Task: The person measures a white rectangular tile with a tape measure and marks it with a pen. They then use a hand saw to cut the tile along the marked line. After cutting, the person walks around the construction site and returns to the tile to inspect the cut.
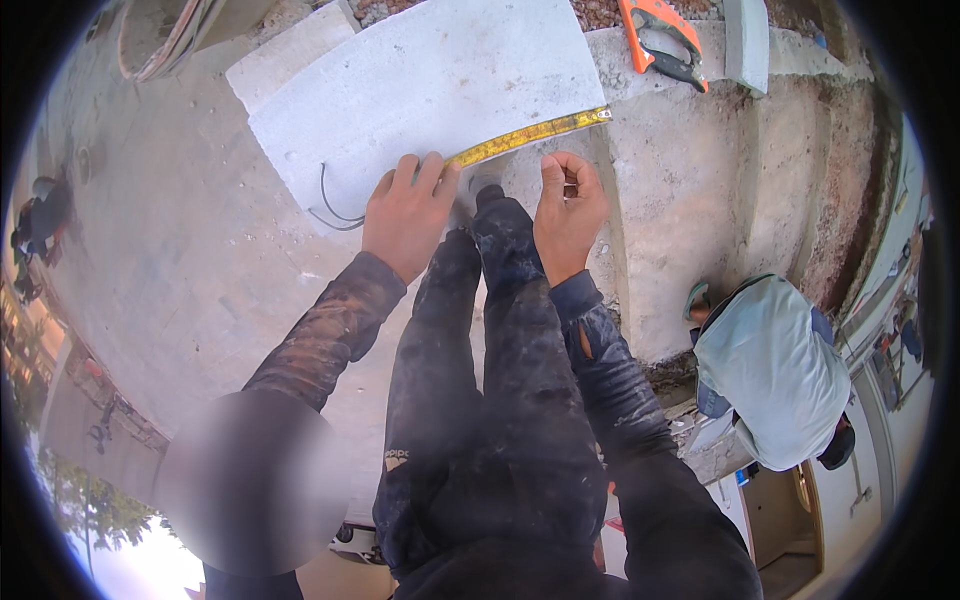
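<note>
Along the pale slab (440, 80): yellow tape (527, 137) at its near edge

Head view: hooked end lies by the right near corner. Left hand (408, 218) at the tape's other visible end; grip, cannot tell. Right hand (571, 212) half-curled, apart from it; contents, cannot tell. Judgement: keep tape flat, straight, hook steady at corner before reading.

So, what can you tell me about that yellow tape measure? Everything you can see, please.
The tape measure shows as a long, thin yellow strip with dark marks, grimy-looking, with a silvery metal tip at its right end. It lies extended along the near edge of the pale block, slanting up rightward, the tip at the block's corner. Its left end meets the left hand; beyond there it's hidden. The right hand is apart from it.
</note>
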The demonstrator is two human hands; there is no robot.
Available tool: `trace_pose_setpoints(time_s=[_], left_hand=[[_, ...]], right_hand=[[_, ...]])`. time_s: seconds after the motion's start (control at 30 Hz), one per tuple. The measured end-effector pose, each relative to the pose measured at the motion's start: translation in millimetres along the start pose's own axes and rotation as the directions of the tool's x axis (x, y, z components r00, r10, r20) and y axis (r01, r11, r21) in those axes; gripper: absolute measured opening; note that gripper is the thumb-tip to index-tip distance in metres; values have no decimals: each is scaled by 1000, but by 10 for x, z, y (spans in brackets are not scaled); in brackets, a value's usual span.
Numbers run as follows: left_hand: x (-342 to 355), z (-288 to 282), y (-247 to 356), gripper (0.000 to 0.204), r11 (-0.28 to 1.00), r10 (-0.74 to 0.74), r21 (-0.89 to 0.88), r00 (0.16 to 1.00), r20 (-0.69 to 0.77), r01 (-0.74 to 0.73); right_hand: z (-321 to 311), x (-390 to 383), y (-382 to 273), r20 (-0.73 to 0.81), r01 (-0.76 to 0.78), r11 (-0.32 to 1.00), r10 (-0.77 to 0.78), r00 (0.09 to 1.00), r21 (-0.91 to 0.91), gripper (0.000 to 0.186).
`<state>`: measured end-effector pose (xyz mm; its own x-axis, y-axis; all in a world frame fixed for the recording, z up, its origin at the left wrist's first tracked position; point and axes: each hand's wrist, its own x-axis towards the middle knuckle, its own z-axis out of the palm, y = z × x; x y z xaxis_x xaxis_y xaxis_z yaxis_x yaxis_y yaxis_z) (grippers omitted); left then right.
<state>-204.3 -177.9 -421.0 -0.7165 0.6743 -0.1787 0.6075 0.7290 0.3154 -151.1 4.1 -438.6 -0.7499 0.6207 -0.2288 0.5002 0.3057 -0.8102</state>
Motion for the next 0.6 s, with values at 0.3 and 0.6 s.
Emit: trace_pose_setpoints(time_s=[0.3, 0.6], left_hand=[[-9, 20, -5, 39, 1000, -11, -16, 1000, -1, 11], [-4, 16, -3, 40, 1000, -18, -25, 1000, -6, 18]], right_hand=[[213, 3, 75, -56, -12, 1000, 13, 998, 15, 14], [225, 7, 82, -50, 2, 1000, -3, 999, -24, 16]])
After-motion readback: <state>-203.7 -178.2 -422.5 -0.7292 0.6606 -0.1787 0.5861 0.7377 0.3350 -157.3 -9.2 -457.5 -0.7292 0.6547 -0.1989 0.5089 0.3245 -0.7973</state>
